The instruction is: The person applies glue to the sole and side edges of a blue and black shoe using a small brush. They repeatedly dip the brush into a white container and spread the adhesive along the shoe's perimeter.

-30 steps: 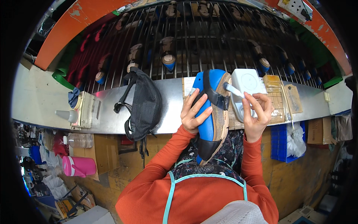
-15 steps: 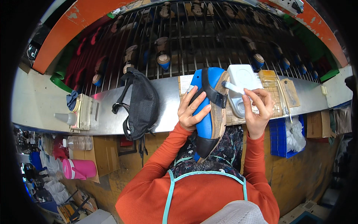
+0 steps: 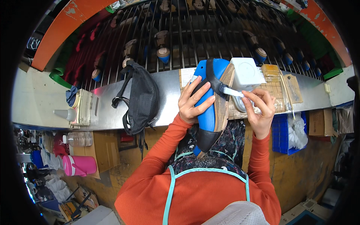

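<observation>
A blue shoe last (image 3: pixel 206 117) with black straps (image 3: pixel 213 80) and a brown sole (image 3: pixel 222 119) is held upright in front of me, its black-covered toe pointing down toward my lap. My left hand (image 3: pixel 192 103) is wrapped around its left side, fingers spread over the blue surface. Between the thumb and fingers of my right hand (image 3: pixel 260 110) is a slim white brush-like applicator (image 3: pixel 233 92). Its tip touches the black strap where it meets the sole's edge. Just behind it stands a white plastic container (image 3: pixel 245 73), partly hidden by the last and the applicator.
Beyond the metal bench (image 3: pixel 168 93) lies a rack of rods (image 3: pixel 183 41) carrying several lasts. A black mesh bag (image 3: pixel 140 97) hangs over the bench edge at left. Amber blocks (image 3: pixel 270 71) and thin sticks (image 3: pixel 285 90) lie at right, above a blue crate (image 3: pixel 279 135).
The applicator tip has moved from the sole's face to the strap by its edge. The last has turned slightly, showing more of the sole's side. Both hands keep their hold.
</observation>
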`<act>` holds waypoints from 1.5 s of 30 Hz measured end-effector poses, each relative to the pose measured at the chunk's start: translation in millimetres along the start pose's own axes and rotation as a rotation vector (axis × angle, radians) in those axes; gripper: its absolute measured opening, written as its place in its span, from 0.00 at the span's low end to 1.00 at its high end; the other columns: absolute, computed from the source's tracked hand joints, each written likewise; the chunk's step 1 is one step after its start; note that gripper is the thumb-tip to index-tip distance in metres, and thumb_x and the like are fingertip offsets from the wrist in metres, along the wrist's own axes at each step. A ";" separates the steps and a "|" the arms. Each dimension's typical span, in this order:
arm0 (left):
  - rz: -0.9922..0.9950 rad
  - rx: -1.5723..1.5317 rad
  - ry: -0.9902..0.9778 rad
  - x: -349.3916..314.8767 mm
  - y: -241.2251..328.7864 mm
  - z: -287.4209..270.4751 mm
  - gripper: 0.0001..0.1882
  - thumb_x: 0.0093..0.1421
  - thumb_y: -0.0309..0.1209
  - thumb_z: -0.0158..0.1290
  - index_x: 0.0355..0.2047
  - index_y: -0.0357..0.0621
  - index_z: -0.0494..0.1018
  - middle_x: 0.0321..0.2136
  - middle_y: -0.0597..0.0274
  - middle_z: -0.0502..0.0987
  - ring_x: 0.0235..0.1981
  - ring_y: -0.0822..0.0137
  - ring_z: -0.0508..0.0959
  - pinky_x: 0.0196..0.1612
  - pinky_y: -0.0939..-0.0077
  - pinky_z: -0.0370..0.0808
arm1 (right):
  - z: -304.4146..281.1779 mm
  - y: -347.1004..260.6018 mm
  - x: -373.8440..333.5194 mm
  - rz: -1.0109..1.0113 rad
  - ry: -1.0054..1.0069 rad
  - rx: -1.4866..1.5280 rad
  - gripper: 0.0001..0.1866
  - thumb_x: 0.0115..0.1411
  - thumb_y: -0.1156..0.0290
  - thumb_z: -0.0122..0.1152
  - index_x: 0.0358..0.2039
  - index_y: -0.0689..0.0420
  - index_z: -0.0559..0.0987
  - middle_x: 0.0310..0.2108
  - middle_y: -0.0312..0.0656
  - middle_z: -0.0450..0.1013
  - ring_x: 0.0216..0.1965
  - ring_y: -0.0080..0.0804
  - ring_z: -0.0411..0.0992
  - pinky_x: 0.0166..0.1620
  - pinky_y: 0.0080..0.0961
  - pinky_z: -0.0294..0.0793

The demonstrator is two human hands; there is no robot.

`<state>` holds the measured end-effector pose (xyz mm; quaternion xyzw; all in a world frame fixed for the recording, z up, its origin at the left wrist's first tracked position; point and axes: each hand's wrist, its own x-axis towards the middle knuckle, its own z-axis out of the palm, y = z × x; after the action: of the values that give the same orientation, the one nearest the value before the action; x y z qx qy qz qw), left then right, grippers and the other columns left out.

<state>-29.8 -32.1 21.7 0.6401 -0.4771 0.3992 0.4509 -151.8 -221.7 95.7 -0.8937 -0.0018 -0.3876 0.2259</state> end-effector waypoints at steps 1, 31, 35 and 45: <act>-0.003 -0.004 -0.002 0.6 -0.5 -0.1 0.22 0.46 0.35 0.64 0.44 0.60 0.76 0.50 0.56 0.77 0.54 0.44 0.74 0.54 0.50 0.72 | -0.4 0.0 -0.1 -0.007 -0.005 0.000 0.10 0.50 0.69 0.70 0.35 0.49 0.85 0.30 0.32 0.74 0.30 0.24 0.68 0.38 0.25 0.55; 0.024 0.076 0.032 21.6 -8.7 0.8 0.19 0.48 0.29 0.61 0.41 0.62 0.78 0.48 0.58 0.78 0.52 0.48 0.75 0.52 0.53 0.75 | 3.1 -22.2 -7.9 0.018 0.123 -0.145 0.13 0.49 0.72 0.71 0.37 0.49 0.85 0.32 0.32 0.73 0.29 0.23 0.67 0.39 0.26 0.53; 0.028 0.095 0.021 20.0 -9.7 -0.2 0.18 0.48 0.29 0.61 0.42 0.63 0.78 0.48 0.59 0.78 0.52 0.48 0.75 0.52 0.53 0.75 | 6.2 -26.8 -7.5 -0.015 0.169 -0.267 0.14 0.48 0.71 0.72 0.38 0.47 0.85 0.31 0.31 0.73 0.30 0.22 0.67 0.39 0.27 0.51; 0.008 0.024 0.039 19.2 -12.3 0.1 0.17 0.49 0.28 0.60 0.41 0.61 0.78 0.47 0.58 0.78 0.52 0.47 0.75 0.53 0.53 0.74 | 2.7 -17.3 8.0 0.000 0.089 -0.057 0.11 0.49 0.69 0.70 0.36 0.49 0.85 0.30 0.31 0.74 0.29 0.23 0.67 0.37 0.26 0.53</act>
<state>-13.5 -35.3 37.3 0.6356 -0.4659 0.4189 0.4510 -147.5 -206.5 106.6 -0.8816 0.0194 -0.4270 0.2002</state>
